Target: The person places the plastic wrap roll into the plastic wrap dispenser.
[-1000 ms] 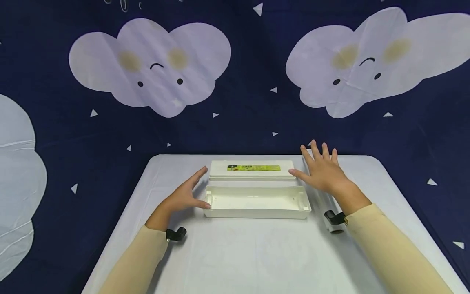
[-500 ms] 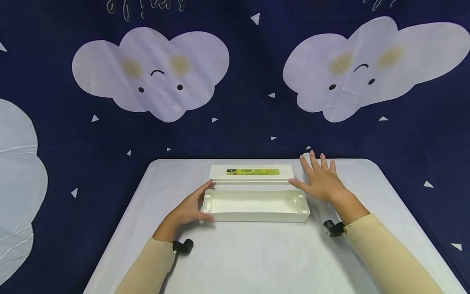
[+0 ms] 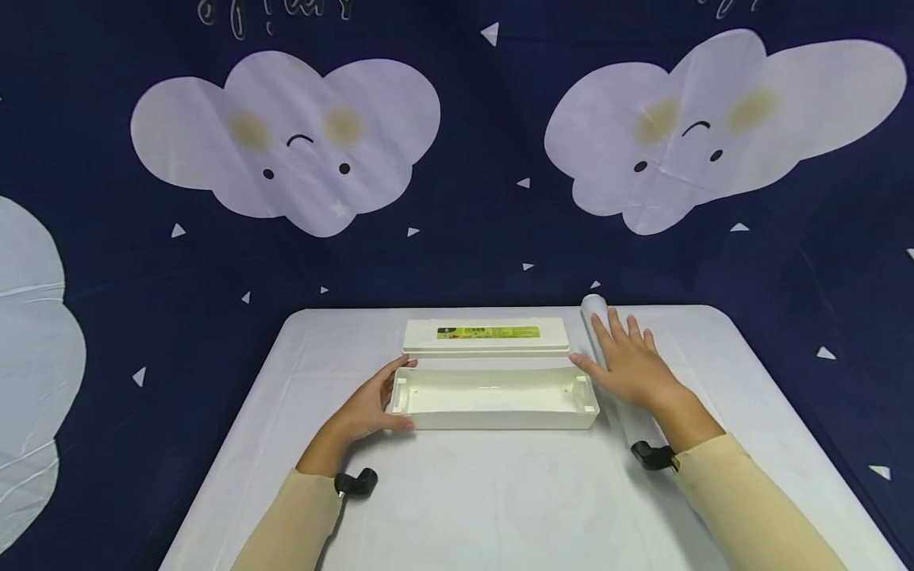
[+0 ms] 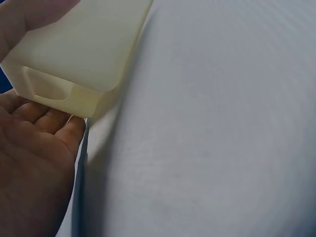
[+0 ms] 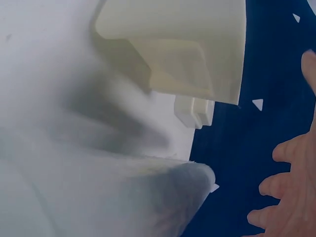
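Observation:
A long white plastic box [image 3: 493, 420] with no cover stands on the table. My left hand [image 3: 364, 408] grips its left end, thumb along the front wall and fingers behind; the left wrist view shows the thumb [image 4: 34, 12] on the wall, fingers curled by the end. To the right lies a whitish translucent roll, apparently plastic wrap [image 3: 594, 306], pointing away from me. Over it my right hand [image 3: 631, 369] is spread with straight fingers. The right wrist view has the roll [image 5: 148, 197] below the box end; whether the palm touches it I cannot tell.
Just behind the box sits a matching long white lid [image 3: 417, 341] with a yellow-green label. Both lie on a white-covered table [image 3: 500, 500]. A dark blue cloth with clouds [image 3: 286, 143] hangs behind the table's far edge.
My left hand has moved right and taken hold of the box's left end. The right hand, fingers still spread, has shifted slightly toward me along the roll. The head view has tilted a little.

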Tool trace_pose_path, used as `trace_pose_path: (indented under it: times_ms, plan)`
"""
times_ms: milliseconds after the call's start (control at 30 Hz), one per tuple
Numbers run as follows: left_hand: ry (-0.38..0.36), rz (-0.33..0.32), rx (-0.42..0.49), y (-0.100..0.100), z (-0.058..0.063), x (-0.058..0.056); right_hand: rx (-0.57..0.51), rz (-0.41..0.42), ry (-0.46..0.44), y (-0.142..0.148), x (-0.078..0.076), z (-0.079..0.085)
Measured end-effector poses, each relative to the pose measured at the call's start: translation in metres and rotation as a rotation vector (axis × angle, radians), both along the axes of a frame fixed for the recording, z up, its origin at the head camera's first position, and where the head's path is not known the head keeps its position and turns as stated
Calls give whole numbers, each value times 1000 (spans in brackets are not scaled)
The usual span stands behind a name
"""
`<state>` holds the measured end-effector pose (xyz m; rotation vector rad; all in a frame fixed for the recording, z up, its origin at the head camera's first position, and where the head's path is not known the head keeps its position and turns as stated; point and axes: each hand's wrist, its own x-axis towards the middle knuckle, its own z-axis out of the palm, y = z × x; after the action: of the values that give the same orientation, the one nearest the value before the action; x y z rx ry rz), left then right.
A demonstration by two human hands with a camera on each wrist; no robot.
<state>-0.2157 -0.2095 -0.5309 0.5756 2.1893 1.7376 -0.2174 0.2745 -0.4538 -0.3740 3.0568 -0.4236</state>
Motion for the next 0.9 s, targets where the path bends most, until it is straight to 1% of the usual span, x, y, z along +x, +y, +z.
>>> trace_pose_path:
  times_ms: [300, 467, 567, 733, 900]
  plan:
    - [-17, 17, 19, -1, -2, 3, -73, -31, -33, 7, 3, -9]
    - [-20, 20, 27, -1, -2, 3, -124, -74, -11, 17, 4, -19]
    - [-9, 15, 32, 0, -3, 2, -188, -114, -2, 25, 5, -24]
    - [-3, 10, 34, 1, -2, 0, -321, -184, -31, 35, 6, -33]
    - [2, 12, 37, 1, -1, 2, -405, -235, -50, 40, 8, -42]
